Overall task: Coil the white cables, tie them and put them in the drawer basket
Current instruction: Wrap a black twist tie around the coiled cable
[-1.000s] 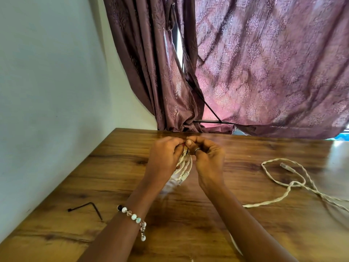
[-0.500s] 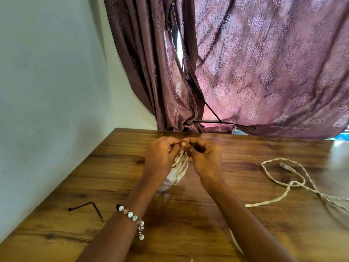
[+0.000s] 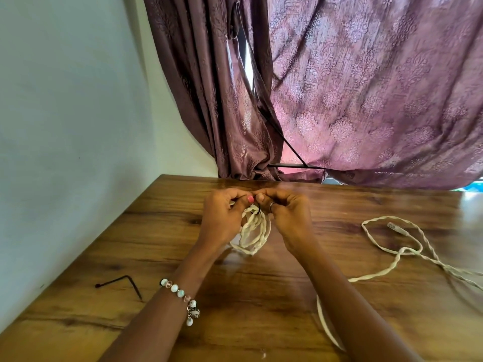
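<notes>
Moved: both hands have lifted the coil [image 3: 253,232] slightly, thumbs now meeting.
Left hand [image 3: 222,218]: grip pinching coil top.
Right hand [image 3: 288,218]: pinching black tie [image 3: 258,209].
Loose cable [image 3: 392,246]: right, on tabletop [image 3: 261,296].

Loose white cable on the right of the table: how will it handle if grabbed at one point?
Probably floppy: the loose white cable lies in slack loops on the table. Likely light and trailing. Its twisted strands may give some grip.
</notes>
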